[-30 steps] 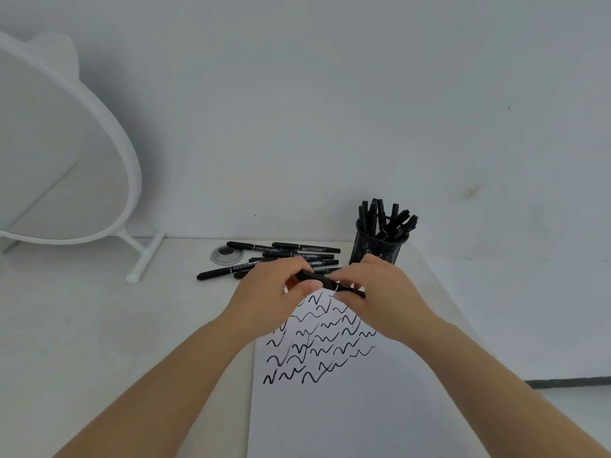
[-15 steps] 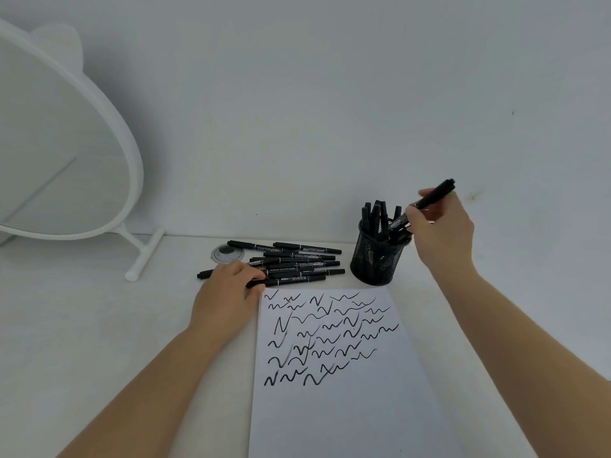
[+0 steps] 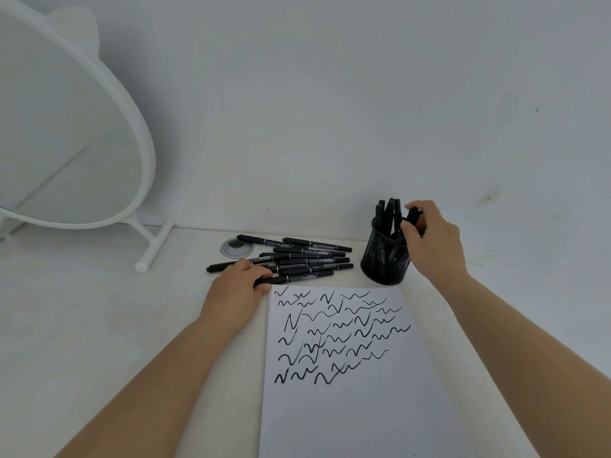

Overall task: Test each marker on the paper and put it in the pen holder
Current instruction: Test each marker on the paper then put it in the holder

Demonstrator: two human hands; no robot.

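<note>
- Markers [image 3: 307,259] lay heaped beside the paper [image 3: 347,408]; light, stiff, smooth barrels, probably best pinched mid-barrel.
- The left hand [image 3: 236,292] gripped the nearest marker [image 3: 294,278].
- The right hand [image 3: 429,241] pinched another marker [image 3: 411,215] into the pen holder [image 3: 383,259].
</note>
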